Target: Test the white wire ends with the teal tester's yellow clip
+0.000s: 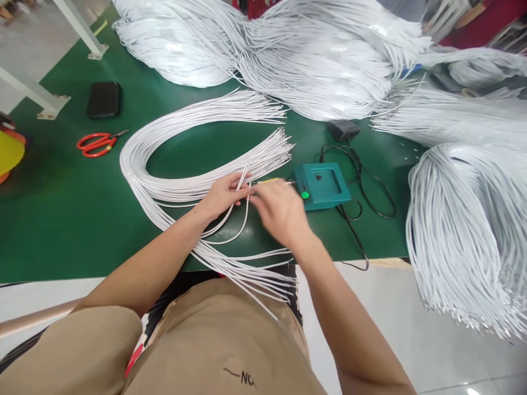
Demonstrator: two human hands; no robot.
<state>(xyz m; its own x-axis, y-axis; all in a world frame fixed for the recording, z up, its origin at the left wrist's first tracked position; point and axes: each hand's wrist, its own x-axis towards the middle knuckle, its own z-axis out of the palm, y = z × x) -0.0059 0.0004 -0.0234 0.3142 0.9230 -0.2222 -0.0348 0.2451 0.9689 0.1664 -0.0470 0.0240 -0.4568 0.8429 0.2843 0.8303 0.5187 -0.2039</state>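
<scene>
My left hand point(226, 193) is closed on a couple of thin white wires point(234, 207), whose ends stick up past the fingers. My right hand point(282, 211), slightly blurred, meets it with fingertips pinched at a wire end. Just behind the right hand is a small teal device point(323, 184) with a green button and a metal shaft on its left side. Something yellow point(268, 180) shows partly between that shaft and my fingers. A curved bundle of white wires point(138, 148) lies around and beyond my left hand, its loose ends pointing right.
Red-handled snips point(96, 144) and a black case point(104, 100) lie at left on the green table point(61, 219). Large wire bundles point(313, 55) fill the back; another bundle point(453, 230) hangs over the right edge. A black adapter point(343, 130) and cord sit by the device. Part of another person point(483, 24) shows at back right.
</scene>
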